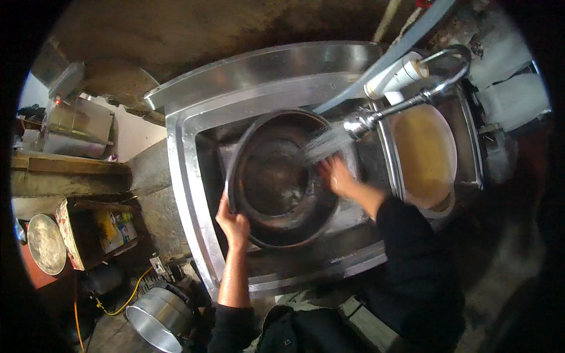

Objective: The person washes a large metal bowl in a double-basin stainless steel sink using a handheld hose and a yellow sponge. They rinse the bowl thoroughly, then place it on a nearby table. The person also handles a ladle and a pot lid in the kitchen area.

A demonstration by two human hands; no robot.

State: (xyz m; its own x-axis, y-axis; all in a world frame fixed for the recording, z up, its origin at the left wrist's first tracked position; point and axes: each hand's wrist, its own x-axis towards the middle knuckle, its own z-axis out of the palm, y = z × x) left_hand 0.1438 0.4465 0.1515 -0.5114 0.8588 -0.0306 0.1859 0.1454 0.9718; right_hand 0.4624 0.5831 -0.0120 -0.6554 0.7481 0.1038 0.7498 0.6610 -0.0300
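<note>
A large dark metal pot [282, 238] lies in the basin of a stainless steel sink [183, 145], its round mouth facing the camera. My left hand [234, 223] grips the pot's rim at the lower left. At the pot's right side is my right hand [337, 176], blurred, with its fingers by the inner wall; whether it holds anything is not clear. Water sprays from a chrome spray head [355, 128] above it, into the pot and near those fingers.
Right of the basin stands a pale tub [426, 154] of yellowish liquid, beside a metal rail [388, 154]. A grey hose [375, 77] crosses the sink's back edge. An aluminium pot [161, 317] rests on the floor at lower left, near a yellow hose [132, 298].
</note>
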